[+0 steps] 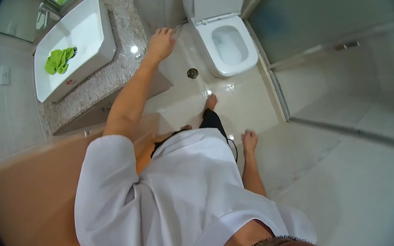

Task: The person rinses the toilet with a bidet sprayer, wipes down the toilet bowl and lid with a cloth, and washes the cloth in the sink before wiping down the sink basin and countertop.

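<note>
My left hand point(161, 44) is stretched forward past the right edge of the granite counter point(124, 20), fingers loosely bent and nothing visible in them. My right hand point(249, 140) hangs low beside my body, slightly blurred, with its fingers loosely apart and no object showing. A white rectangular sink point(104, 33) sits on the counter, left of my left hand. Inside it lies a crumpled bright green cloth point(59, 61), close to the drain. To the right of my left hand stands a white toilet point(230, 48) with its lid raised.
A round floor drain point(192, 73) lies in the tiled floor between counter and toilet. A frosted glass shower panel point(331, 3) and its metal track point(359, 133) run along the right. An orange-brown door-like surface point(32, 206) fills the lower left. A wall outlet point(5, 75) is at far left.
</note>
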Demonstrator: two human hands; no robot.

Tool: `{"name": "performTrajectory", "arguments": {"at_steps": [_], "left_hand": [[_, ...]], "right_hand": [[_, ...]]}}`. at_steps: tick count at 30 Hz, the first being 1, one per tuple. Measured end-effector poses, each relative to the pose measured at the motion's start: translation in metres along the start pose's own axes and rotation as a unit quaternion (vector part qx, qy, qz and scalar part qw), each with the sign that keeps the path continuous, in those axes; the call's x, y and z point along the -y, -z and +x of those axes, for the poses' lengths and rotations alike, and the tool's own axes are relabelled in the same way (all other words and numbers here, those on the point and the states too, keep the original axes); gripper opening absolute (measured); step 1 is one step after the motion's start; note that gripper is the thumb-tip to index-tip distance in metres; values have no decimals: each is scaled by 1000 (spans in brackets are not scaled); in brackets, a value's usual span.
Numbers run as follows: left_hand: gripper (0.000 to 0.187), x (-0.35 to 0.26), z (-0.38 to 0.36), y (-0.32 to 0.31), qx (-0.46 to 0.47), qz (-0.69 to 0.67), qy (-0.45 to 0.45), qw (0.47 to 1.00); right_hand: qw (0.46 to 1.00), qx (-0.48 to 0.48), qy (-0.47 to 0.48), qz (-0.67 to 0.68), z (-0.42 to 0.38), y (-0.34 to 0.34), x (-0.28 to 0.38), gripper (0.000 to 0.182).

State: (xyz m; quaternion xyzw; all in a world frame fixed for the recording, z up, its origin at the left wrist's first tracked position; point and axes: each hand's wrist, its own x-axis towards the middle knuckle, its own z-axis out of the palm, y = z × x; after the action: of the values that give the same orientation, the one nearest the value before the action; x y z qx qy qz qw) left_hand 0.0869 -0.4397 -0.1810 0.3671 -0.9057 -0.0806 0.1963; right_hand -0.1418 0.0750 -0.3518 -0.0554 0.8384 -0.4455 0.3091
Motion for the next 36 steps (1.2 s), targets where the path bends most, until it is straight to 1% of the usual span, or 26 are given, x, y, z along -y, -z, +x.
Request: {"name": "performTrajectory", "arguments": {"at_steps": [1,3,5,6,7,8,9,10,11,13,14,15,16,19,21,22,23,25,26,28,29,31,32,34,35,36], "left_hand": [[36,24,9,-1,16,43,25,999],[37,53,4,-3,41,70,58,995],[39,65,0,-6,72,94,94,989],[41,66,-5,-5,69,81,74,992],[42,63,-9,-4,68,64,53,994],[42,57,-7,-2,81,67,61,993],[42,50,0,1,57,52,90,993],[43,45,7,1,32,37,118,992],[43,45,9,0,43,40,122,991],[41,46,11,1,34,22,161,986],[41,45,13,3,45,23,164,985],[41,44,16,4,64,27,176,982],[40,45,18,5,82,30,186,979],[40,46,20,1,86,29,204,975],[39,49,18,-5,96,19,210,973],[38,50,17,-5,95,23,218,971],[38,50,16,-5,99,21,217,971],[38,51,20,-3,114,33,226,967],[38,52,23,-2,116,36,230,965],[39,50,26,-1,129,45,228,964],[39,50,27,-2,131,46,228,964],[39,48,25,-4,135,60,224,963],[39,48,24,-4,136,63,225,963],[38,51,24,-3,141,67,219,963],[38,53,25,-3,140,70,222,962],[37,54,25,-2,138,64,221,963]], "right_hand": [[996,40,81,-4,32,-26,63,25],[973,146,175,33,94,-97,172,27],[928,219,301,-9,158,-189,268,25],[912,245,329,9,177,-239,315,27],[887,261,377,-48,194,-280,365,28],[884,273,377,-24,204,-321,411,30],[869,264,419,15,212,-363,454,29],[860,265,435,21,226,-405,492,30],[863,275,422,28,242,-432,488,30],[836,210,503,-69,267,-521,563,32],[862,190,462,-86,308,-589,559,41],[885,170,422,-103,336,-638,550,55],[887,173,416,-103,327,-638,560,55],[890,125,425,-105,302,-630,596,49],[905,131,387,-116,298,-631,598,46],[895,116,419,-99,300,-630,595,46],[897,114,416,-100,304,-626,594,46],[886,188,420,-54,297,-611,606,49],[885,194,419,-52,296,-618,607,49],[878,148,454,34,299,-629,601,49],[879,149,452,35,303,-640,596,49],[896,113,429,22,303,-654,591,47],[896,115,428,25,303,-656,585,47],[925,135,339,107,275,-628,597,44],[924,139,339,108,277,-634,598,44],[917,106,370,107,282,-641,597,43]]}}
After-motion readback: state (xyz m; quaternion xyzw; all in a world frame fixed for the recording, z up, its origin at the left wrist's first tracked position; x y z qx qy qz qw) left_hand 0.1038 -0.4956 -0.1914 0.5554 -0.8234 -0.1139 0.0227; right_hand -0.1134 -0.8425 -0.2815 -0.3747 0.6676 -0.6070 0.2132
